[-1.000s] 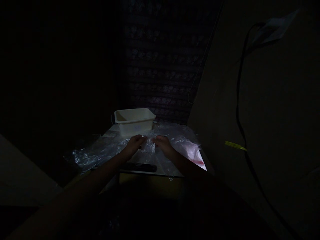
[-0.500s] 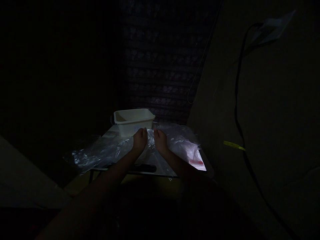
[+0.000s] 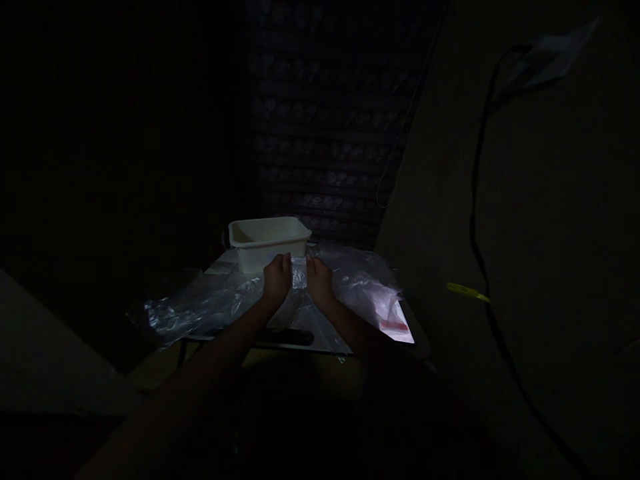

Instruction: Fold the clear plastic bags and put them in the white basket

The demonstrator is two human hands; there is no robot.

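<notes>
Left hand (image 3: 277,277): grip closed on the 9 o'clock edge of a clear plastic piece (image 3: 299,272).
Plastic piece: between the two grips, at 3 o'clock from the left.
Right hand (image 3: 321,277): grip clamped on its 3 o'clock edge.
Tabletop (image 3: 229,256): from the hands, crumpled sheeting (image 3: 173,315) at 8 o'clock, cream tub (image 3: 273,255) at 11, dark long object (image 3: 287,336) at 6, lit screen (image 3: 400,329) at 4.
Room: very dark; patterned curtain (image 3: 325,120) at 12, yellow tag (image 3: 467,291) and black cable (image 3: 473,213) at 3.
</notes>
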